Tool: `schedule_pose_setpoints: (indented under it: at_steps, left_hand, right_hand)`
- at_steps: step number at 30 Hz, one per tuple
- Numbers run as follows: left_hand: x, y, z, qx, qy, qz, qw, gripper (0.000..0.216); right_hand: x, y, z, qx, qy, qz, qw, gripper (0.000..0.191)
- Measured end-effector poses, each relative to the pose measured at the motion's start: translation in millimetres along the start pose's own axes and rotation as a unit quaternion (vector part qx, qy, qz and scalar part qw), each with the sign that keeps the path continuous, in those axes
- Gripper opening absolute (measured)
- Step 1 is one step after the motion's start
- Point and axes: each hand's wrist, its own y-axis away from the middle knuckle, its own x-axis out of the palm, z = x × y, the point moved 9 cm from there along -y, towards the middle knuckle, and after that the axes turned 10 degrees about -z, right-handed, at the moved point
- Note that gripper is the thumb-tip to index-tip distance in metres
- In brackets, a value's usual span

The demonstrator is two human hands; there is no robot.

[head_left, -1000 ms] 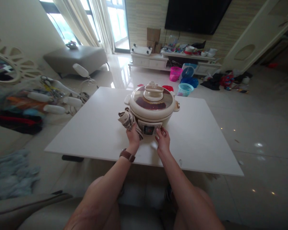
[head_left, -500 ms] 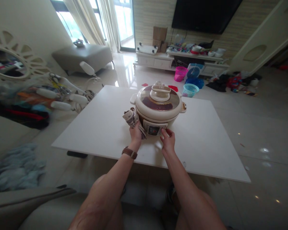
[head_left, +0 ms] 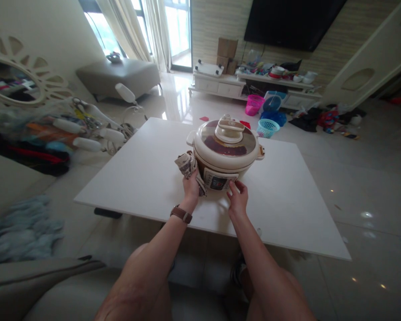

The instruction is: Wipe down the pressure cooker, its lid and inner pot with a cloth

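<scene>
A cream electric cooker (head_left: 217,166) with a clear lid and a knob-like handle stands on the white table (head_left: 137,178). The left hand (head_left: 190,187), with a brown-strapped watch (head_left: 181,214) at its wrist, grips a bunched patterned cloth (head_left: 187,165) against the cooker's left front side. At the right end of the control panel (head_left: 219,181), my right hand (head_left: 238,198) has its thumb on or very near the panel. Its other fingers are partly bent and apart, with nothing held. Brown contents show through the lid.
Beyond the table are a pink basket (head_left: 254,105), a light-blue basket (head_left: 268,128) and a low white cabinet (head_left: 220,88) loaded with items. A lamp with several white shades (head_left: 111,135) stands close to the table's left side. A grey bench (head_left: 120,76) is by the window.
The view has shifted slightly, so the room and cooker appear a little farther right. Both hands keep nearly the same places at the cooker, and the cloth is still in my left hand.
</scene>
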Motion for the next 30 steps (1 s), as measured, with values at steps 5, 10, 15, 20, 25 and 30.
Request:
schedule_pose_setpoints:
  at_steps: [5, 10, 15, 20, 25, 30]
  left_hand:
    - [0, 1, 1, -0.007, -0.003, -0.001, 1.000, 0.041]
    - [0, 5, -4, 0.006, -0.004, 0.007, 1.000, 0.042]
    - [0, 5, -3, 0.010, -0.010, 0.001, 1.000, 0.041]
    - [0, 3, -2, 0.017, -0.009, -0.009, 1.000, 0.041]
    - [-3, 26, 4, 0.048, -0.033, -0.037, 0.998, 0.032]
    - [-15, 76, 42, 0.028, -0.077, -0.025, 0.996, 0.027]
  right_hand:
    - [0, 1, 2, 0.007, 0.010, 0.004, 1.000, 0.064]
    - [-1, 2, 4, 0.011, 0.011, 0.005, 1.000, 0.063]
    - [1, 5, 5, 0.007, 0.007, -0.002, 1.000, 0.061]
    - [3, 8, 6, 0.011, 0.004, 0.002, 1.000, 0.062]
    - [1, 9, 7, 0.027, 0.008, 0.014, 0.999, 0.063]
    - [-6, -2, 15, 0.031, -0.005, 0.006, 0.999, 0.057]
